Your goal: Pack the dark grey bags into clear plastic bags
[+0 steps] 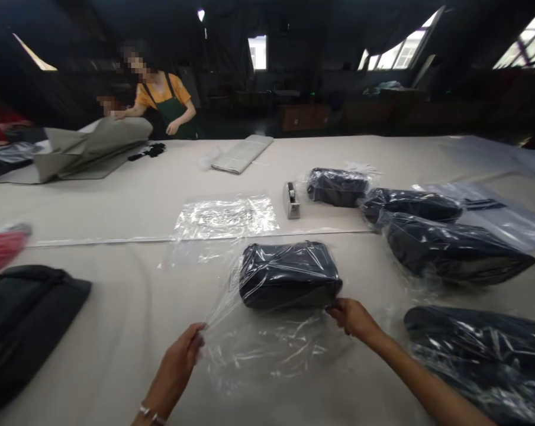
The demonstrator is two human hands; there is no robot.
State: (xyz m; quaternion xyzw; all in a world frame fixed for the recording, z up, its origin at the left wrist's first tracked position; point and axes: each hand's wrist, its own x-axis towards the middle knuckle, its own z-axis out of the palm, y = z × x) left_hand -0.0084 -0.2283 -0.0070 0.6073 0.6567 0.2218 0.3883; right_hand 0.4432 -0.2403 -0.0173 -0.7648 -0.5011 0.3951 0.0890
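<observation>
A dark, boxy bag [289, 275] lies on the table inside a clear plastic bag [258, 349]. My left hand [181, 355] pinches the plastic at its near left side and pulls it taut, away from the dark bag. At the near right corner of the dark bag, my right hand [350, 316] is closed with fingers together; it seems to pinch the plastic there, against or just beside the dark bag. Loose plastic spreads across the table between my hands. A flat clear plastic bag [227, 216] with faint print rests just beyond.
A tape dispenser [292, 201] stands behind. Several plastic-wrapped dark bags [445, 245] line the right side. A bare black bag [23, 319] and something red [3, 251] lie left. Across the table [129, 207], a person in a green apron [172, 112] handles grey sheeting [94, 148].
</observation>
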